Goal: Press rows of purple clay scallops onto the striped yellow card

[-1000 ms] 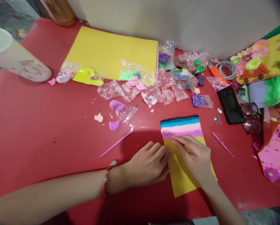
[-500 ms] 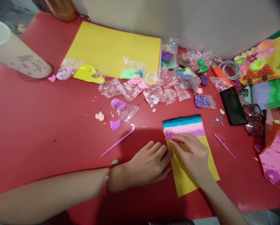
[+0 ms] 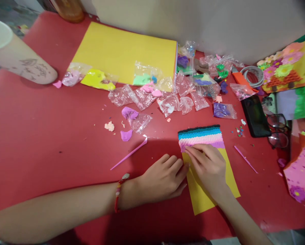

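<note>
A yellow card lies on the red table, its top covered by rows of modelling clay in black, blue, white, pink and purple. At the left end of the lowest, purple row, the pinched fingertips of my right hand press on purple clay; the fingers partly hide it. My left hand rests beside the card's left edge with curled fingers, its thumb side touching the card; whatever is inside them is hidden. Left of the card lie a pink pointed stick and a purple clay lump.
Clear bags of clay spread across the back, near a large yellow sheet. On the right are a thin pink stick, a phone, glasses and clay pictures. A tall cup stands far left.
The right hand's fingertips have shifted slightly left along the purple row and closed tighter together. My left hand stays in place beside the card.
</note>
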Motion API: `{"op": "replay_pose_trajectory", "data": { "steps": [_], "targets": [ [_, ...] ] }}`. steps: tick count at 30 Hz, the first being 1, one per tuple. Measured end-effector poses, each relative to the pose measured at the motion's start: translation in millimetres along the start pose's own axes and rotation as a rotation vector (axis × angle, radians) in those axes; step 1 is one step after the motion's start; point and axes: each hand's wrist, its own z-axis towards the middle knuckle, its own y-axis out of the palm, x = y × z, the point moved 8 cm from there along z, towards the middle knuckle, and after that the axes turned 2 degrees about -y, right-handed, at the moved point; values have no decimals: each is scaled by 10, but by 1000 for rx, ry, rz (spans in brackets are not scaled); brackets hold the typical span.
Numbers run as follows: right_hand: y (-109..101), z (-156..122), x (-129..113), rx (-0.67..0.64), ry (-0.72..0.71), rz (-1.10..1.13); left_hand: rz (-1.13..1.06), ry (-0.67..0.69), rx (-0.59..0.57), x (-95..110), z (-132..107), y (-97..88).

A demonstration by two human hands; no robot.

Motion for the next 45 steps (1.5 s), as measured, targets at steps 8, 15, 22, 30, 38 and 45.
{"op": "replay_pose_trajectory", "data": {
  "steps": [8,15,22,30,38,45],
  "targets": [
    [32,-2,-22,1,-27,-35,0,4,-9,2,-6,27],
    [-130,-86,-26,41,-70,55,-2,15,-3,14,-8,12],
    [-76,-168,-132,-18,-230,-55,-4,15,8,30,-12,6],
    [-10,-145,-130,-52,-240,-60,-6,-1,-17,23,0,24],
    [11,-157,-85,-93,-171,-26,43,-11,-22,50,0,17],
    [-24,-136,-108,-93,-159,-22,63,0,-2,60,7,-8]
  ]
}}
